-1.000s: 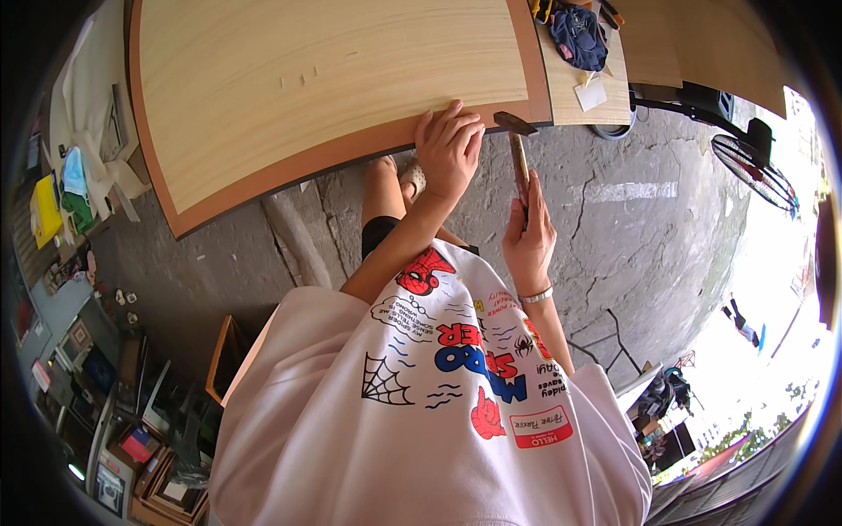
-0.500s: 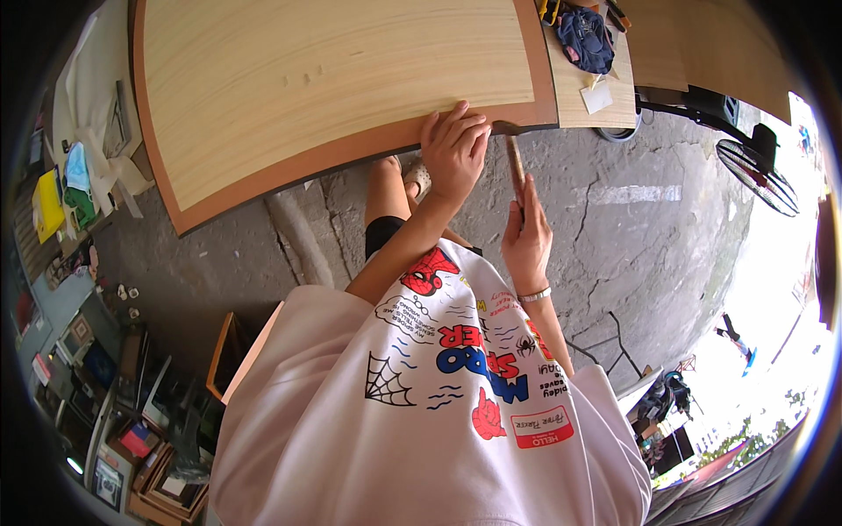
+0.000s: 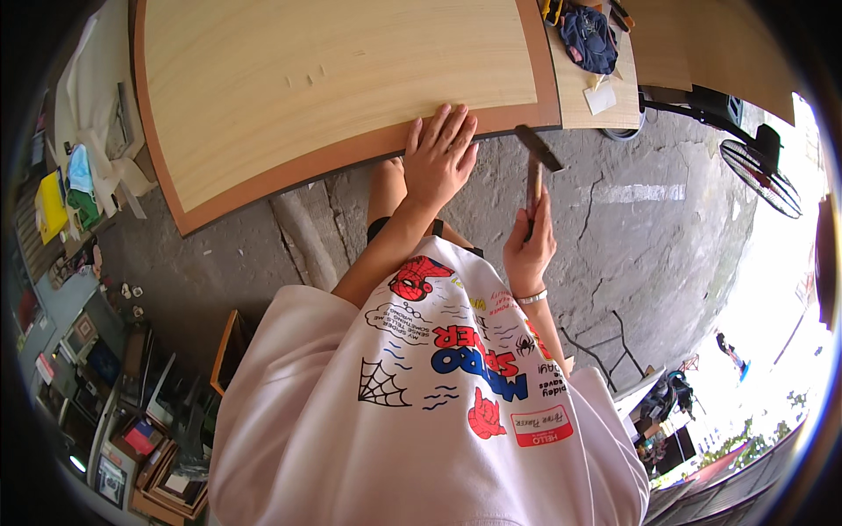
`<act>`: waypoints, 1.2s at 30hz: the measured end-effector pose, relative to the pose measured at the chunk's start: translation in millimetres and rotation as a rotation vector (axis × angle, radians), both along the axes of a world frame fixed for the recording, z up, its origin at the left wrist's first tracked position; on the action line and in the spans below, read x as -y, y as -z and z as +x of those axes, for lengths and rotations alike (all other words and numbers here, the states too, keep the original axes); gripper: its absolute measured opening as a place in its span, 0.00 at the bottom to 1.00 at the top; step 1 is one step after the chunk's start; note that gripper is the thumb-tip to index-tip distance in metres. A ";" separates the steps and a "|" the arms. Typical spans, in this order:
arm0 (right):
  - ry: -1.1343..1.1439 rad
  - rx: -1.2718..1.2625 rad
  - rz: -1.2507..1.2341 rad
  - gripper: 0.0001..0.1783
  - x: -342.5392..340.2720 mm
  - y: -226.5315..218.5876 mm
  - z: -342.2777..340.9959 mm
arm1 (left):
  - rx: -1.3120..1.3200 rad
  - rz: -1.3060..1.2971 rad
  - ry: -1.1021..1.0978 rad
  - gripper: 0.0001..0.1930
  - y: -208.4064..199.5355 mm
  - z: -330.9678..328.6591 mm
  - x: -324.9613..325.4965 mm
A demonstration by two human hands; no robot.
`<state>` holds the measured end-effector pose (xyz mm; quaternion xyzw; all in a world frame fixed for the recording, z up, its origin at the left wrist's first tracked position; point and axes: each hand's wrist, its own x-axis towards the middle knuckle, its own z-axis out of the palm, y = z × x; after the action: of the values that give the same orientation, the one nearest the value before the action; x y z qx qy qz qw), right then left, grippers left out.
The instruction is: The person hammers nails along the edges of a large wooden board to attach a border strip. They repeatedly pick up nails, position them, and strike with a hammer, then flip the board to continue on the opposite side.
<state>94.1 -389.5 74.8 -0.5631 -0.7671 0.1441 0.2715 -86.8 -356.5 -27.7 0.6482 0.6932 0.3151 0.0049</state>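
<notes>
From my remote seat, my right grip [image 3: 529, 250] is wrapped round the hammer [image 3: 534, 178], its handle pointing away from me toward the wooden panel's [image 3: 395, 61] near edge, its head right of my left grip [image 3: 438, 167], flat and empty on the brown border [image 3: 504, 117].

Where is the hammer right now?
In the head view, the hammer is right of centre, gripped in the right hand; its head appears beside the near edge of the brown-bordered panel, to the right of the left hand.
</notes>
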 end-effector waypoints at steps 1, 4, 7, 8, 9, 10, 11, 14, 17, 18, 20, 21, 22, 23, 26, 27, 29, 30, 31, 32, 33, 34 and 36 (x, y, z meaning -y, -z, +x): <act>-0.034 0.009 0.015 0.29 -0.7 -0.7 -1.9 | -0.007 0.007 -0.002 0.26 1.3 0.2 -0.7; 0.004 0.053 -0.197 0.28 1.2 -9.8 -0.4 | -0.016 0.001 0.001 0.26 1.8 1.9 -0.2; 0.096 -0.048 -0.095 0.28 2.8 -12.0 -2.4 | -0.009 -0.022 0.002 0.26 -0.2 2.2 1.8; 0.118 -0.064 -0.054 0.28 2.8 -10.5 -4.0 | -0.006 -0.019 0.002 0.26 -0.3 2.1 1.5; 0.084 -0.054 -0.013 0.28 2.2 -8.7 -4.9 | -0.007 -0.043 0.006 0.26 0.1 1.8 1.1; 0.058 -0.005 -0.143 0.29 0.9 -6.3 -6.1 | -0.006 -0.012 0.004 0.26 0.5 1.3 0.4; -0.013 0.078 -0.301 0.30 -0.5 -4.5 -6.3 | -0.013 -0.011 0.004 0.26 1.1 1.5 0.2; 0.009 0.033 -0.142 0.31 -3.8 -3.3 -6.8 | -0.007 -0.004 0.013 0.26 2.1 -0.2 -2.3; 0.013 -0.003 0.085 0.31 -6.1 -2.3 -8.5 | -0.001 -0.010 0.023 0.27 2.1 -0.1 -1.9; -0.019 0.028 0.065 0.31 -5.7 -2.4 -8.6 | -0.012 -0.014 0.022 0.27 1.7 0.2 -1.2; 0.013 0.175 -0.498 0.30 -5.0 -1.1 -9.4 | -0.022 -0.012 0.016 0.27 0.9 0.8 0.3; 0.013 0.081 -0.349 0.30 -5.6 0.5 -10.0 | -0.025 -0.008 0.014 0.27 0.6 0.6 0.5; 0.034 0.022 -0.248 0.30 -4.6 1.0 -9.9 | -0.021 -0.030 0.011 0.27 -0.1 0.8 1.4; 0.071 -0.037 -0.144 0.29 -4.6 1.6 -8.9 | -0.014 -0.019 0.019 0.27 -0.4 0.7 2.2; -0.001 0.055 -0.003 0.29 -3.9 5.7 -8.4 | 0.003 -0.014 0.027 0.27 0.8 0.4 0.9; -0.051 0.105 -0.010 0.29 -4.0 7.5 -7.9 | 0.001 -0.018 0.026 0.27 1.4 0.6 1.1; 0.017 0.053 -0.297 0.29 -2.7 8.8 -4.8 | 0.001 -0.018 0.022 0.26 2.2 0.9 1.1; 0.021 0.016 -0.188 0.29 -2.7 10.1 -3.8 | 0.001 -0.011 0.022 0.26 2.1 1.0 1.1; 0.039 -0.012 -0.098 0.29 -2.6 11.0 -2.4 | 0.004 -0.021 0.022 0.26 1.8 0.9 1.3; 0.062 -0.033 -0.029 0.30 -1.8 12.5 -1.9 | 0.002 -0.019 0.025 0.26 1.0 1.0 1.4; 0.024 0.025 -0.077 0.30 -1.3 13.8 -1.0 | -0.001 -0.017 0.027 0.26 0.2 0.6 1.4; -0.014 0.084 -0.122 0.30 -0.9 15.7 -0.6 | -0.003 -0.011 0.029 0.26 -1.0 0.3 0.5; 0.017 0.102 -0.399 0.31 1.1 18.2 0.5 | 0.005 -0.028 0.035 0.26 -4.9 -0.3 0.0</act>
<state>94.6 -390.7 56.7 -0.6189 -0.7311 0.2623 0.1164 -87.1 -356.5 -22.8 0.6594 0.6860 0.3069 0.0211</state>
